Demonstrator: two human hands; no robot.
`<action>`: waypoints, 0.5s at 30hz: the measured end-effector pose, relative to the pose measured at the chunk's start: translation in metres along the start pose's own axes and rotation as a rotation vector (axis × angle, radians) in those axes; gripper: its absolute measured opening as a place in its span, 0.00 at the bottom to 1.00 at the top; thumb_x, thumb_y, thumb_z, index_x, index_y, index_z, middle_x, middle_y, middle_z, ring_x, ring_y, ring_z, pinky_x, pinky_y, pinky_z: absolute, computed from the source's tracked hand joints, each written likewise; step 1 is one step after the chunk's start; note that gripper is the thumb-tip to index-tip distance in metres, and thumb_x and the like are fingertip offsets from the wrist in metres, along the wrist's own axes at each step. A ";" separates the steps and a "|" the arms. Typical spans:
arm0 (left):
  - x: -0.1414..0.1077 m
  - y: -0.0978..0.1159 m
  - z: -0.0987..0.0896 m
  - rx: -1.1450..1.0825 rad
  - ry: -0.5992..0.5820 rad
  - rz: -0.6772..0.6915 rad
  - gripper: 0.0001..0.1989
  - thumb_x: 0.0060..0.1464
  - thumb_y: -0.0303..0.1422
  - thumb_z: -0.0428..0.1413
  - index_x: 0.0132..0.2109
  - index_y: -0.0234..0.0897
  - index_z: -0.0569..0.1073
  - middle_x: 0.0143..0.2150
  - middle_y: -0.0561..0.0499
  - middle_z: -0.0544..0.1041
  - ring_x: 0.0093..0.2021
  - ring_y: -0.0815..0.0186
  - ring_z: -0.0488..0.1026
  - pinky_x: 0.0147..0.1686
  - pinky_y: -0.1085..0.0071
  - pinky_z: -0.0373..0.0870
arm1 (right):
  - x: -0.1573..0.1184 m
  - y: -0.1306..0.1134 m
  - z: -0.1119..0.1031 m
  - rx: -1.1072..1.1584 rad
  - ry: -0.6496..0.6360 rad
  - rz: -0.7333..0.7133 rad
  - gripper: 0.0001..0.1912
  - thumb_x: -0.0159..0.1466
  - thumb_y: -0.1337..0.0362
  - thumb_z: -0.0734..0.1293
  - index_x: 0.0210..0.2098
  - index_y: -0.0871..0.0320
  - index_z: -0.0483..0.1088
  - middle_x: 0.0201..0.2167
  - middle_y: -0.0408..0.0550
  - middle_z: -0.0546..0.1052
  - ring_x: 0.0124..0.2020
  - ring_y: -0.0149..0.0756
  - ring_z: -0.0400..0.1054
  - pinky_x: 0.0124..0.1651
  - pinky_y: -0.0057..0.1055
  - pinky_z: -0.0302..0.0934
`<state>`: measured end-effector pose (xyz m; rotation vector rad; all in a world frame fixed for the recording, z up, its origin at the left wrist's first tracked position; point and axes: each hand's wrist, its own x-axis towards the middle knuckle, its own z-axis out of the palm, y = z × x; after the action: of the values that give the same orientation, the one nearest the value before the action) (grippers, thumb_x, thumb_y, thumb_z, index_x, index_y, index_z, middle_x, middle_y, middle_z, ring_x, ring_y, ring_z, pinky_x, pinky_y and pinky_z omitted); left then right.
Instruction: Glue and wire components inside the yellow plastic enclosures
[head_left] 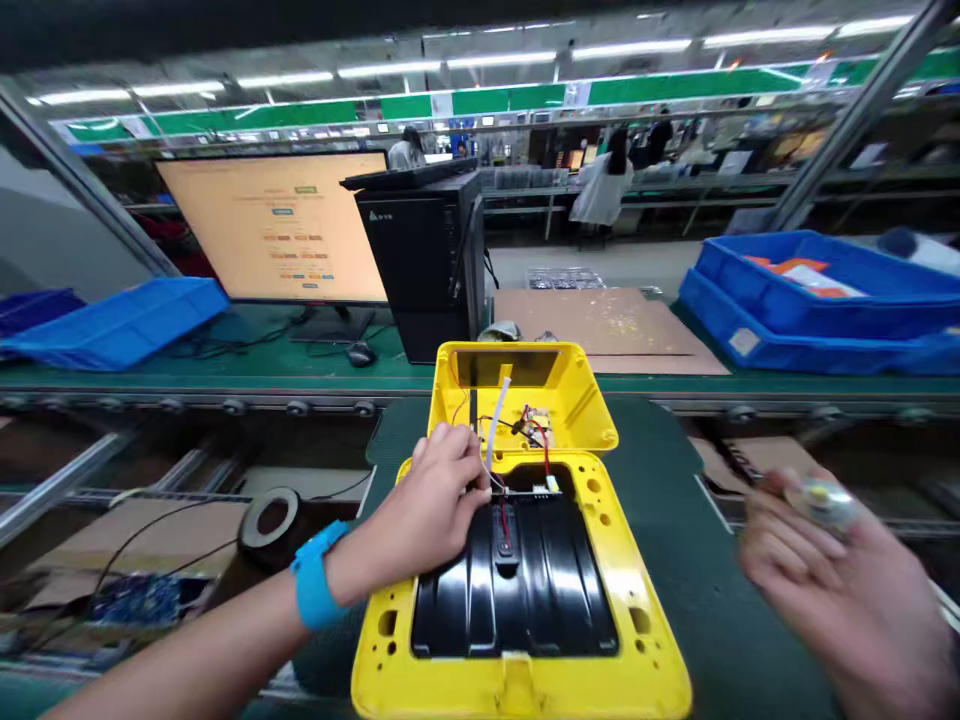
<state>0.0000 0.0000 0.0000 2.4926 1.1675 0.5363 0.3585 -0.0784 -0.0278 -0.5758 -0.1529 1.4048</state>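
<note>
A yellow plastic case [637, 600] lies opened in front of me, its lid half [592, 400] folded away at the far side. Set into the near half is a black ribbed panel [555, 590]. My left hand [446, 490] reaches over the panel's upper left, thumb and fingers pinched on thin wires [491, 478] at the circuit board's edge; the fingers partly hide the spot. A white strip [496, 420] rises beside them. Red wires run to a white connector [553, 484]. Off to the right, my right hand [825, 570], blurred, is closed around a screwdriver-like tool with a translucent handle [823, 500].
Beyond the roller rail stand a monitor [285, 230], a black computer tower [420, 270] and a mouse [361, 353]. Blue bins [832, 335] are stacked at right; another blue bin [127, 320] is at left. A tape roll [270, 520] sits left of the green mat [667, 540].
</note>
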 end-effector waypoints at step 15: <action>-0.005 -0.003 -0.001 0.050 0.063 -0.057 0.02 0.63 0.31 0.59 0.39 0.40 0.73 0.47 0.48 0.68 0.51 0.56 0.63 0.45 0.58 0.58 | 0.005 -0.001 -0.001 0.061 0.094 0.023 0.09 0.76 0.59 0.59 0.43 0.55 0.67 0.20 0.35 0.61 0.13 0.25 0.56 0.13 0.28 0.57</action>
<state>-0.0054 -0.0016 -0.0019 2.4918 1.2872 0.5814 0.3611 -0.0741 -0.0293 -0.5931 -0.0276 1.3973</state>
